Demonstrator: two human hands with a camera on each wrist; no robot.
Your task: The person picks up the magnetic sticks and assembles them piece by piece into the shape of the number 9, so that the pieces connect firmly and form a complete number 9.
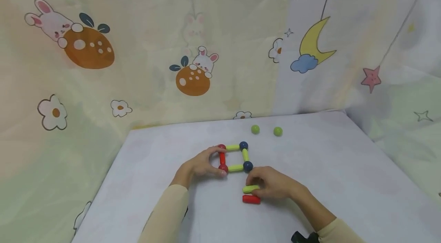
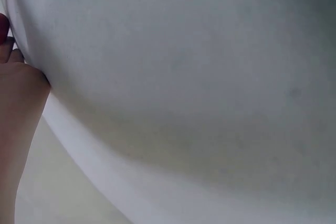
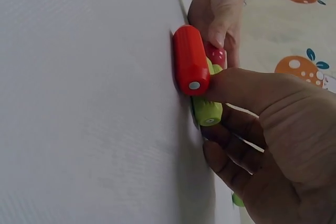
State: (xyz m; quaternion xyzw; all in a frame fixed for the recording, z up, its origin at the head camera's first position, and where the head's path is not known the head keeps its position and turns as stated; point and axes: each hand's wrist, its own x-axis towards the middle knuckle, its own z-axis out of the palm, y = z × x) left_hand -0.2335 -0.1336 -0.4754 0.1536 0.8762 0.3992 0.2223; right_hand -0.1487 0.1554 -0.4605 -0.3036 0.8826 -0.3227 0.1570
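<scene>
On the white table lies a square of magnetic sticks and balls. It has a red stick (image 1: pixel 222 158) on the left, yellow-green sticks (image 1: pixel 236 168) on the other sides, red balls (image 1: pixel 223 168) at the left corners and dark blue balls (image 1: pixel 248 166) at the right ones. My left hand (image 1: pixel 201 163) holds the square's red side, thumb at the near red ball and fingers at the far one. With thumb and fingers my right hand (image 1: pixel 275 183) pinches a loose yellow-green stick (image 3: pixel 208 113). Beside that stick, nearer me, lies a loose red stick (image 1: pixel 251 199).
Two light green balls (image 1: pixel 255 129) sit towards the back of the white table (image 1: pixel 327 159). Behind it hangs a cloth (image 1: pixel 148 63) printed with rabbits and flowers. A black strap-like object (image 1: pixel 304 237) is at the right wrist.
</scene>
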